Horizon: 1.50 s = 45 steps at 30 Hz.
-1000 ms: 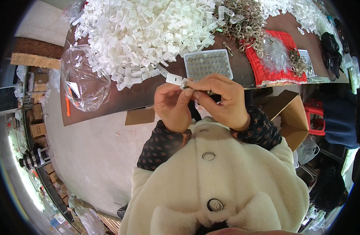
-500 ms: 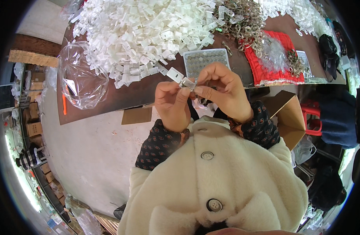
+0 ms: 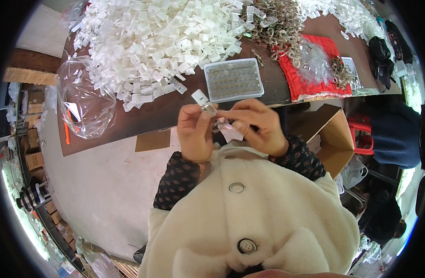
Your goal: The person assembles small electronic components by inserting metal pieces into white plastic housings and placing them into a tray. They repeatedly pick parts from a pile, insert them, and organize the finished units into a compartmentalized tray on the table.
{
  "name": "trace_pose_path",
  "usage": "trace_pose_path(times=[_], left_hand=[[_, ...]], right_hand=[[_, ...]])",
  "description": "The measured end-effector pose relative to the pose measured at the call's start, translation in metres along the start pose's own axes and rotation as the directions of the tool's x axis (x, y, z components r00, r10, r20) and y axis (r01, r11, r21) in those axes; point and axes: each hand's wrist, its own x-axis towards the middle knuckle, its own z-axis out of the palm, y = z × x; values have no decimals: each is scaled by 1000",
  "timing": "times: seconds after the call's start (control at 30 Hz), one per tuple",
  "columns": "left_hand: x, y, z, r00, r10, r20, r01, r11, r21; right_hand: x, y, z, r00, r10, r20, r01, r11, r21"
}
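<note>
My left hand [image 3: 196, 137] is closed, its thumb and fingers pinching a small white plastic case [image 3: 200, 97] that has a dark slot and a clear end. Against that clear end rests a fingertip of my right hand [image 3: 264, 127]. Below it, the right thumb and fingers pinch a shiny, curled, see-through piece [image 3: 220, 125]; its exact kind is hard to tell. Just beyond both hands, a clear plastic tray [image 3: 208, 88] holds rows of round, flat, greyish discs. A large heap of white plastic cases [image 3: 152, 41] covers the table behind.
Tangled shiny strips [image 3: 282, 23] lie right of the heap, by a red padded cloth [image 3: 293, 78] with clear film on it. A clear plastic bag [image 3: 90, 113] and an orange-handled tool [image 3: 66, 133] are at the left. An open cardboard box [image 3: 337, 139] stands right, near a red stool [image 3: 363, 134].
Both hands have come lower, away from the tray, which now shows fully. My right fingers have shifted off the case's end, and the curled piece shows below them. The view has turned slightly.
</note>
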Motion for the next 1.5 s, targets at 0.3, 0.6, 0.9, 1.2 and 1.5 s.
trace_pose_path(times=[0.3,0.6,0.9,1.2,1.5], left_hand=[[6,-9,-17,991,-106,75,115,986,-121],[7,-14,-6,981,-165,106,176,979,-105],[16,-23,13,968,-190,164,212,969,-129],[8,-22,22,979,-121,163,140,984,-111],[4,-18,16,958,-238,163,268,941,-204]], right_hand=[[10,52,-39,976,-23,-215,-63,921,-384],[11,59,-40,996,4,-90,-43,898,-438],[22,34,-36,999,-12,-47,-5,938,-346],[13,-6,-17,1000,-21,-20,19,994,-107],[14,-6,-15,997,-68,-38,63,992,-109]])
